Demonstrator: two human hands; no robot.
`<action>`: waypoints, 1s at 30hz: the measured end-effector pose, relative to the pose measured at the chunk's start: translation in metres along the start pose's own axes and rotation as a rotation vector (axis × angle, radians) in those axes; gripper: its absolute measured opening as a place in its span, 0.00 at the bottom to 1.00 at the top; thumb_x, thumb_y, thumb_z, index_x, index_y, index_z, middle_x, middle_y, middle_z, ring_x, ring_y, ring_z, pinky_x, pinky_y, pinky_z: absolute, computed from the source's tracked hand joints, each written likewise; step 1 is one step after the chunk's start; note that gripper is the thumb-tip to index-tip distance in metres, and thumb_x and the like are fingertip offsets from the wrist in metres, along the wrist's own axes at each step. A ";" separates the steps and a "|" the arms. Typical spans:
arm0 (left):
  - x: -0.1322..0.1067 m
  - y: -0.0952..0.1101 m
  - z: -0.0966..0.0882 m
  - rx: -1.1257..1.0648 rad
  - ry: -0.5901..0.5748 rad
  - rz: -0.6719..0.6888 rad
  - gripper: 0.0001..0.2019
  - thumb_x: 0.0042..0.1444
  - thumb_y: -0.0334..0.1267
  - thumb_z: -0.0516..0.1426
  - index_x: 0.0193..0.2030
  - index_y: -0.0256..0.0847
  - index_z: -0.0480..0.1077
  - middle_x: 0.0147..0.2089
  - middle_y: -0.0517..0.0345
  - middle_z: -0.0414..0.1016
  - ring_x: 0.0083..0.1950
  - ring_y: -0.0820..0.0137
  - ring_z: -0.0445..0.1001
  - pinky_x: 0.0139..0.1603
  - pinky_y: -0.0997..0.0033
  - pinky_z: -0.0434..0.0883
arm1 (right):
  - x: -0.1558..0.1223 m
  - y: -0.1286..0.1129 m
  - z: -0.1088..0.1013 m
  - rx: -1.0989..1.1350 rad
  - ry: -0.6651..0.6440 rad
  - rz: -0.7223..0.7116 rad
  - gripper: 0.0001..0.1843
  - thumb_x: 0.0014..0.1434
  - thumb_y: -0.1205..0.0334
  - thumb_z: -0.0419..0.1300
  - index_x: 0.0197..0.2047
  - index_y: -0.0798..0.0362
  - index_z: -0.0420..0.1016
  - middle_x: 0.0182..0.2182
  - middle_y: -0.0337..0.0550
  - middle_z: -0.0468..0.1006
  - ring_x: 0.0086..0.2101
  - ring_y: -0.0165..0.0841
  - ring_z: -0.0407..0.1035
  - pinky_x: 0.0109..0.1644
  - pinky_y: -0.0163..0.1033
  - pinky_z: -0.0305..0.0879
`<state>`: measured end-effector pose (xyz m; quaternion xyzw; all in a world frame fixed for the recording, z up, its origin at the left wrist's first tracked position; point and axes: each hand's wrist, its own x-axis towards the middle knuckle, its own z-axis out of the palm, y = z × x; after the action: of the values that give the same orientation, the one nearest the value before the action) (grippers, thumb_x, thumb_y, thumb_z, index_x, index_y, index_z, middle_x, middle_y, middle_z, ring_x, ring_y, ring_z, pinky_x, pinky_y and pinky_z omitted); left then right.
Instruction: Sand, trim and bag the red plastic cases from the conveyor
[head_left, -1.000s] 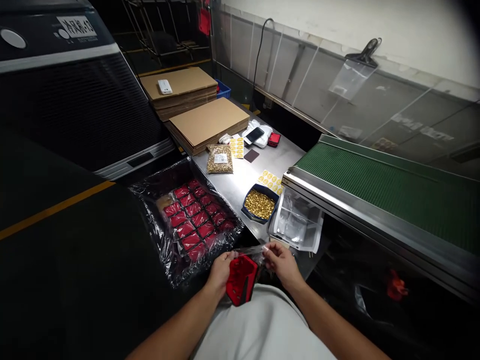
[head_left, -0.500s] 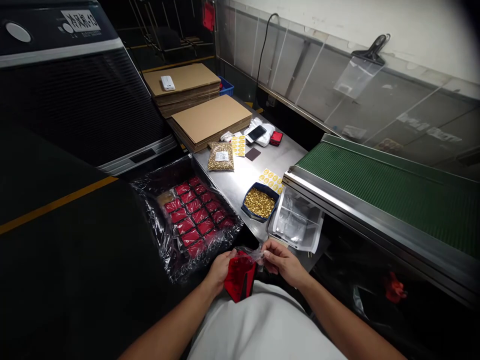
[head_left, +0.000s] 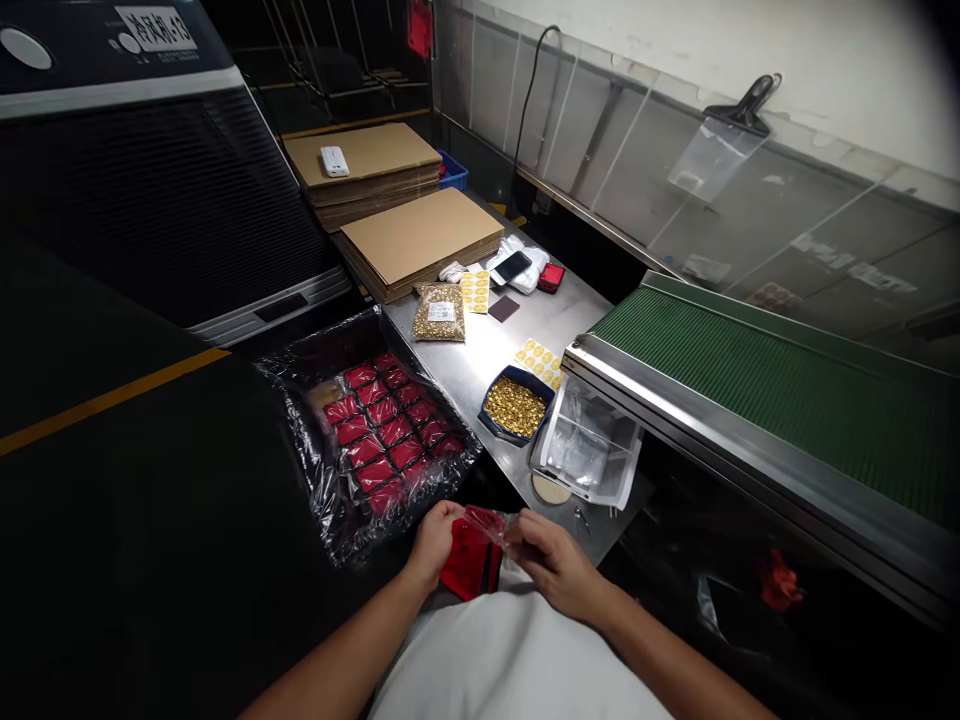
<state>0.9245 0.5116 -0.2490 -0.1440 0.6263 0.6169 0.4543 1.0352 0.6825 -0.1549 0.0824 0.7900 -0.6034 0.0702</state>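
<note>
Red pouch [head_left: 469,568] sits over the lap, left hand [head_left: 433,541] gripping its edge to steady it while right hand [head_left: 550,562] pinches its clear wrap [head_left: 491,520], beside the tray [head_left: 300,440].

Both my forearms are bare from the elbow down, with no sleeve, watch, band or glove showing on either. My left hand [head_left: 433,540] and my right hand [head_left: 551,560] are ungloved, fingers uncovered and without rings that I can make out. Below them I wear a plain white garment [head_left: 517,655], smooth and unmarked, without print or seam.
</note>
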 end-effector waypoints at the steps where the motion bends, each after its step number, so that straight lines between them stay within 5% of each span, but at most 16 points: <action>1: 0.001 0.000 0.001 0.028 0.029 0.006 0.08 0.62 0.38 0.58 0.34 0.36 0.68 0.29 0.63 0.70 0.28 0.74 0.69 0.29 0.73 0.70 | 0.002 0.000 0.004 0.009 0.041 0.002 0.08 0.66 0.60 0.54 0.35 0.52 0.69 0.35 0.41 0.71 0.36 0.32 0.66 0.41 0.38 0.62; 6: 0.003 0.001 0.003 0.133 0.098 0.015 0.10 0.63 0.42 0.58 0.37 0.36 0.70 0.31 0.62 0.70 0.28 0.74 0.69 0.29 0.72 0.70 | 0.007 0.009 0.009 0.294 0.150 0.223 0.13 0.67 0.49 0.51 0.40 0.50 0.61 0.27 0.34 0.64 0.23 0.26 0.56 0.26 0.33 0.53; 10: 0.001 0.004 0.005 0.176 0.096 0.030 0.11 0.63 0.43 0.58 0.36 0.36 0.70 0.31 0.61 0.71 0.28 0.74 0.69 0.30 0.71 0.71 | 0.007 0.006 -0.003 -0.111 0.085 0.188 0.18 0.56 0.54 0.65 0.43 0.49 0.62 0.27 0.32 0.66 0.26 0.28 0.58 0.29 0.34 0.51; 15: 0.001 0.009 0.009 0.182 0.066 0.052 0.11 0.62 0.43 0.59 0.35 0.36 0.70 0.30 0.62 0.71 0.28 0.74 0.69 0.30 0.72 0.70 | 0.009 0.004 -0.010 -0.406 0.156 0.255 0.04 0.61 0.62 0.56 0.39 0.50 0.63 0.27 0.34 0.70 0.27 0.30 0.62 0.33 0.35 0.53; 21: -0.003 0.014 0.012 0.113 -0.025 0.066 0.08 0.62 0.39 0.59 0.35 0.36 0.69 0.29 0.63 0.71 0.27 0.74 0.70 0.29 0.73 0.69 | 0.001 0.019 -0.001 -0.518 0.305 0.372 0.14 0.48 0.76 0.56 0.38 0.51 0.65 0.24 0.36 0.69 0.26 0.31 0.60 0.32 0.37 0.44; 25: -0.007 0.016 0.015 0.052 -0.077 0.045 0.06 0.63 0.37 0.57 0.39 0.36 0.69 0.32 0.61 0.73 0.30 0.72 0.72 0.32 0.71 0.71 | -0.005 0.027 0.008 -0.443 0.329 0.406 0.08 0.48 0.72 0.60 0.31 0.52 0.67 0.21 0.36 0.67 0.24 0.31 0.60 0.31 0.37 0.43; 28: -0.009 0.014 0.014 0.044 -0.077 0.021 0.06 0.62 0.38 0.58 0.40 0.36 0.69 0.33 0.60 0.74 0.30 0.72 0.73 0.32 0.70 0.72 | -0.002 0.027 0.013 -0.298 0.373 0.385 0.03 0.57 0.63 0.57 0.33 0.51 0.66 0.23 0.37 0.70 0.25 0.32 0.64 0.30 0.35 0.51; 30: -0.010 0.013 0.012 0.062 -0.053 0.015 0.08 0.62 0.40 0.59 0.40 0.36 0.69 0.33 0.60 0.74 0.30 0.72 0.73 0.32 0.70 0.72 | 0.002 0.024 0.016 -0.188 0.407 0.372 0.09 0.64 0.55 0.51 0.35 0.51 0.64 0.23 0.37 0.69 0.22 0.31 0.63 0.27 0.35 0.54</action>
<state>0.9251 0.5217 -0.2316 -0.1089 0.6340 0.6040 0.4705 1.0388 0.6735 -0.1823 0.3383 0.8117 -0.4754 0.0270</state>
